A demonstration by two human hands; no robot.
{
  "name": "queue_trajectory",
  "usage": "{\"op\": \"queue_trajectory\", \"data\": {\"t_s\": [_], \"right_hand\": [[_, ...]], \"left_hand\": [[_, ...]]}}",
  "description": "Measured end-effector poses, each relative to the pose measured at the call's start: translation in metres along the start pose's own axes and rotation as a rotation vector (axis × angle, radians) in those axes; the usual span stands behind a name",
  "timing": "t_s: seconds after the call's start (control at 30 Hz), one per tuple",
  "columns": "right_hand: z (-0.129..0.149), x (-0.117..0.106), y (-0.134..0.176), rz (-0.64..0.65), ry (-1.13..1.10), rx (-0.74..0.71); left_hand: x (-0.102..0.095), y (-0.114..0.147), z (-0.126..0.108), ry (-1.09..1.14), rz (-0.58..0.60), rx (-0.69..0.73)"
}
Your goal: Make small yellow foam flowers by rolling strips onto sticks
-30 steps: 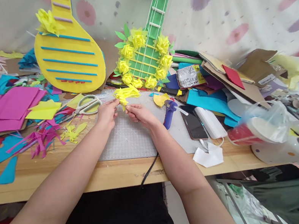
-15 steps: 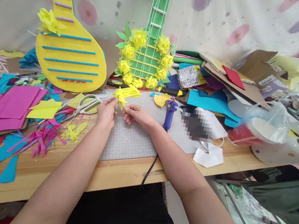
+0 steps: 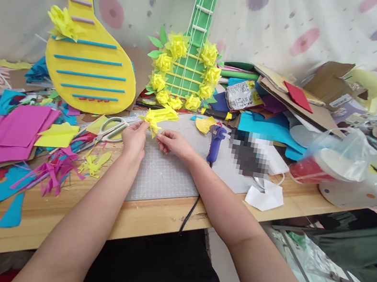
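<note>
My left hand (image 3: pixel 134 138) pinches a yellow crepe-paper flower (image 3: pixel 158 117) between thumb and fingers, over the grey cutting mat (image 3: pixel 167 176). The petals point up and to the right, with one tip hanging down. Close beside that tip is my right hand (image 3: pixel 173 143), its fingers drawn together; whether they grip the petal or some small piece, I cannot make out. A blue glue gun (image 3: pixel 216 143) lies on the mat to the right. Scissors with pale handles (image 3: pixel 113 129) rest left of my left hand.
A yellow paper instrument (image 3: pixel 90 68) and a green one (image 3: pixel 189 75) ringed with yellow flowers stand at the back. Paper scraps (image 3: pixel 17 128) cover the left side. At right are a face mask (image 3: pixel 265 196), a red-and-white cup (image 3: pixel 318 166), a white bottle (image 3: pixel 358 190) and piled cardboard (image 3: pixel 300 105).
The view has shifted slightly. Both hands stay at nearly the same place, with the flower still in my left hand and my right fingers close to its lower petal.
</note>
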State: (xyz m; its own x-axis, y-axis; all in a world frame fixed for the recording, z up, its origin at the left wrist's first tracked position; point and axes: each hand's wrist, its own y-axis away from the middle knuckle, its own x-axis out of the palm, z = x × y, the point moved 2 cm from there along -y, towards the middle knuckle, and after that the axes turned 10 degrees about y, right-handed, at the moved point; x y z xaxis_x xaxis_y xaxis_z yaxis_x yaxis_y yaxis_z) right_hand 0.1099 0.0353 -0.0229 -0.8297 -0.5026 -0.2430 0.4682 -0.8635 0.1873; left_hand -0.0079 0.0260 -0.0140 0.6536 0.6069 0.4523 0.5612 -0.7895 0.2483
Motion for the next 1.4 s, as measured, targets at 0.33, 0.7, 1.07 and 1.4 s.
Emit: {"op": "queue_trajectory", "data": {"t_s": [0.33, 0.7, 1.07, 1.4], "right_hand": [[-0.008, -0.002, -0.004, -0.078, 0.066, -0.14], [-0.008, -0.005, -0.004, -0.119, 0.307, -0.171], [0.002, -0.022, 0.007, -0.192, 0.742, -0.225], [-0.002, -0.024, -0.001, -0.231, 0.306, -0.141]], "left_hand": [[-0.001, 0.001, 0.001, -0.034, 0.025, -0.035], [-0.003, 0.0, 0.006, -0.068, 0.03, -0.029], [-0.011, -0.012, -0.006, -0.038, -0.078, 0.003], [-0.006, -0.013, 0.008, -0.396, 0.198, 0.006]]}}
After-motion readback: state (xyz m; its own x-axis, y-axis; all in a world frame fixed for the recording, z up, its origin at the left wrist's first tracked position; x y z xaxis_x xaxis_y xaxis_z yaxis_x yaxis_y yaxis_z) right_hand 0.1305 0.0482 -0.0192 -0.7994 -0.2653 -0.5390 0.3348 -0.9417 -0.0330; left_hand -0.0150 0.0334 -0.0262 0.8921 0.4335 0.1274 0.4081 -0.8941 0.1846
